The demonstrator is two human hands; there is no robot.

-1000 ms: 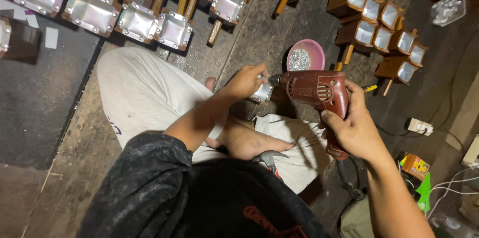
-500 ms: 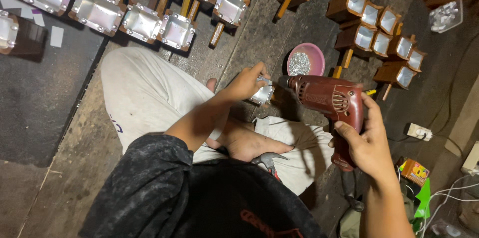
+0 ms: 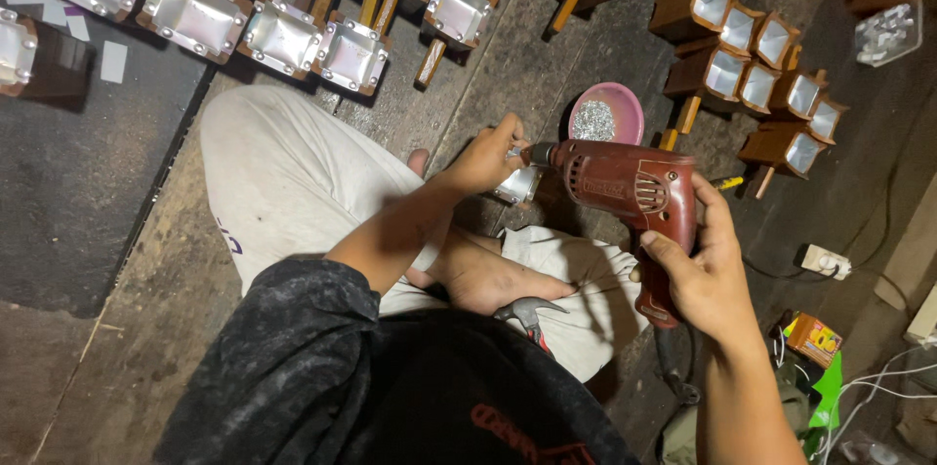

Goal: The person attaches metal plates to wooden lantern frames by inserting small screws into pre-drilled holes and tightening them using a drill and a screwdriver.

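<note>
One red drill [image 3: 634, 194], one pink bowl [image 3: 607, 114], two hands

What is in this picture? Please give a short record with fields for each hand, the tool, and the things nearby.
right hand: grips the handle of the dark red electric drill
left hand: at the drill's tip, fingers pinched there; what they pinch is too small to tell
small metal-lined box: under the left hand, partly hidden
pink bowl: on the floor past the drill, holds small silvery bits
hammer: lies in the person's lap
wooden boxes with shiny lining: in rows on the floor
posture: seated on the floor, legs crossed
</note>
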